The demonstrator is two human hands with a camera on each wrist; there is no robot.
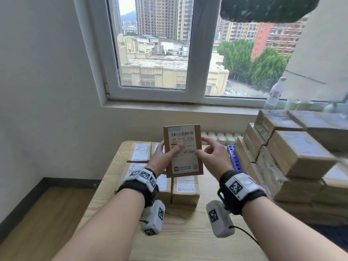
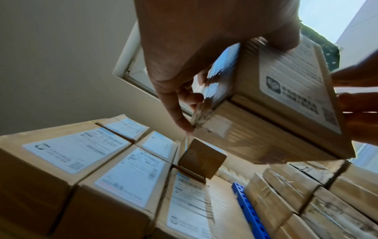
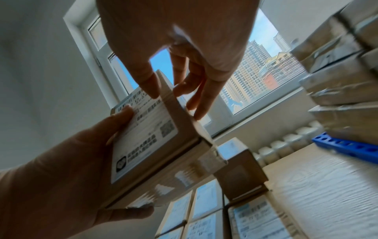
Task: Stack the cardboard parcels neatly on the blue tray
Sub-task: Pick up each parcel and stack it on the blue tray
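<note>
Left hand [image 1: 162, 157] grips the parcel [image 1: 183, 150] upright above the worktop [image 1: 188, 238], my right hand [image 1: 212, 156] pinching its edge. I judge the stack [image 1: 293, 153] on the blue tray [image 1: 233, 159] well advanced; several loose parcels [image 1: 185, 189] remain.

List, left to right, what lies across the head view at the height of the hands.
In order: flat labelled parcels → left hand → held parcel, upright with its label facing the camera → right hand → blue tray → tall stack of parcels.
</note>
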